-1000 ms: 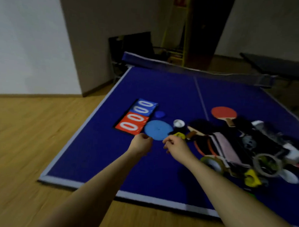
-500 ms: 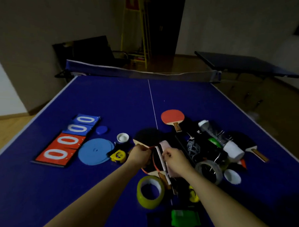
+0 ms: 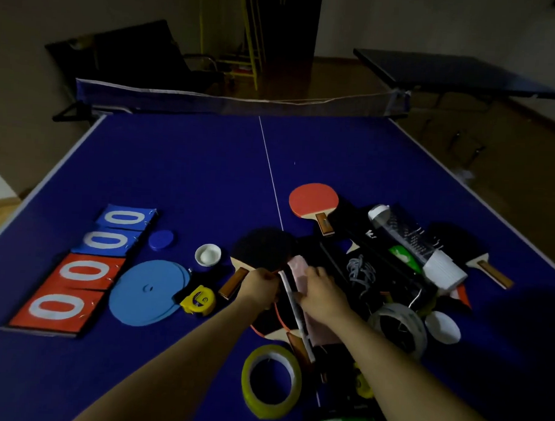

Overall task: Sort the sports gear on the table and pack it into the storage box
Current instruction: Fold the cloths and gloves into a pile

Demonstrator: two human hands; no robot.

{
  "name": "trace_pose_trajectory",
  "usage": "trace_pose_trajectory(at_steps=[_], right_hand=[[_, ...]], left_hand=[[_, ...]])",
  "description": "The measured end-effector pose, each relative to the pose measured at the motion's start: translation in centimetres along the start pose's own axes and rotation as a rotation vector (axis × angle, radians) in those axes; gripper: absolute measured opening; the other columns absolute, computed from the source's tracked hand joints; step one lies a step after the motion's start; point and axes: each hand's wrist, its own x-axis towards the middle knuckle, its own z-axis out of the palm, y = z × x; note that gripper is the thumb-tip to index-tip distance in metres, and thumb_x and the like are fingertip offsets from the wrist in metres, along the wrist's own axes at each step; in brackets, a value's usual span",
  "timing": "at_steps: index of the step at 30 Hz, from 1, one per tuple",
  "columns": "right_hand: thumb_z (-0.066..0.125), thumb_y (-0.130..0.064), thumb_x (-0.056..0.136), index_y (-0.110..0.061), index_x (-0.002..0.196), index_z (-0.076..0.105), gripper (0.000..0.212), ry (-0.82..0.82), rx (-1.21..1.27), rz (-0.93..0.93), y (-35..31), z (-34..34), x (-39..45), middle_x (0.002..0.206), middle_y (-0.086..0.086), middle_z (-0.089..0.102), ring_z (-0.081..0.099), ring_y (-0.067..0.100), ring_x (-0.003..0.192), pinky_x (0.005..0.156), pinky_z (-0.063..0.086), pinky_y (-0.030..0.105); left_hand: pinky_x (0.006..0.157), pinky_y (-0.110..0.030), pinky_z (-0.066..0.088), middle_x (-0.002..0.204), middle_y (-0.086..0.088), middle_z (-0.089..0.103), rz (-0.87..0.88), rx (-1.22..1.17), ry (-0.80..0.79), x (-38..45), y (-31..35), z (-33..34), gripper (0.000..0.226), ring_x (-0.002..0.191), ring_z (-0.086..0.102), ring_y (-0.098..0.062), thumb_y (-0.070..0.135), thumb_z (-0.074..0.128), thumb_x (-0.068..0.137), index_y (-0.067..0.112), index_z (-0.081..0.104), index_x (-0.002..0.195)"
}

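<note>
Sports gear (image 3: 356, 277) is heaped on the blue surface (image 3: 192, 174), right of centre. A white-edged strip (image 3: 293, 301) is pinched by both the left hand (image 3: 261, 287) and right hand (image 3: 322, 292). If pulled while overlapping the black paddle (image 3: 263, 249), neighbouring items may be dragged or toppled.

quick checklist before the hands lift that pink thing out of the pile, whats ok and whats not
1. Both hands at the item: ok. The left hand and right hand are on the pink item.
2. Firm grip: cannot tell, fingers are partly hidden.
3. Item free of the pile: not ok, it lies over the black paddle amid tangled gear.
4. Grey cord clear of it: cannot tell.
5. Storage box within reach: cannot tell, none in view.
6. Yellow tape roll out of the way: ok, it lies nearer, apart.
</note>
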Motion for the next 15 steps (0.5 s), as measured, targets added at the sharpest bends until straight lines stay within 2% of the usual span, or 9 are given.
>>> trace_pose_trajectory(at_steps=[3,6,10,12,15], right_hand=[[0.06,-0.044,0.087,-0.013,0.141,0.03,0.069,0.009,-0.079,0.009,-0.6,1.1,2.1,0.14,0.011,0.039,0.041,0.029,0.126,0.097,0.042,0.037],[0.063,-0.051,0.082,-0.015,0.144,0.021,0.084,0.003,-0.138,0.045,-0.8,2.0,3.5,0.145,0.014,0.032,0.036,0.031,0.13,0.102,0.037,0.038],[0.064,-0.058,0.077,-0.018,0.149,0.006,0.101,-0.085,-0.216,0.105,-0.2,2.3,5.1,0.153,0.02,0.016,0.024,0.035,0.139,0.11,0.028,0.043],[0.062,-0.061,0.077,-0.017,0.148,0.011,0.098,-0.112,-0.295,0.09,0.1,2.4,5.7,0.151,0.021,0.021,0.026,0.036,0.137,0.108,0.029,0.044],[0.059,-0.054,0.083,-0.015,0.143,0.027,0.079,-0.13,-0.344,0.038,0.4,2.3,6.3,0.146,0.019,0.031,0.033,0.036,0.131,0.103,0.035,0.042]], left_hand=[[0.075,-0.038,0.056,0.078,-0.008,0.062,-0.012,0.016,0.016,1.7,-0.5,0.0,0.022,0.074,0.061,-0.022,0.012,0.042,0.097,0.018,0.057,0.081],[0.074,-0.037,0.057,0.079,-0.009,0.062,-0.052,0.025,0.01,2.7,-1.1,0.1,0.021,0.069,0.061,-0.02,0.011,0.042,0.097,0.016,0.058,0.084],[0.074,-0.035,0.057,0.078,-0.004,0.06,-0.078,0.011,0.022,4.2,-1.3,0.4,0.026,0.067,0.059,-0.015,0.012,0.042,0.098,0.023,0.053,0.077],[0.075,-0.035,0.056,0.078,-0.003,0.061,-0.093,0.01,0.044,4.7,-1.5,0.8,0.026,0.069,0.06,-0.016,0.012,0.043,0.097,0.023,0.053,0.076],[0.083,-0.04,0.056,0.086,-0.009,0.065,-0.117,0.058,0.039,5.2,-1.7,1.6,0.024,0.08,0.064,-0.024,0.013,0.042,0.097,0.013,0.062,0.085]])
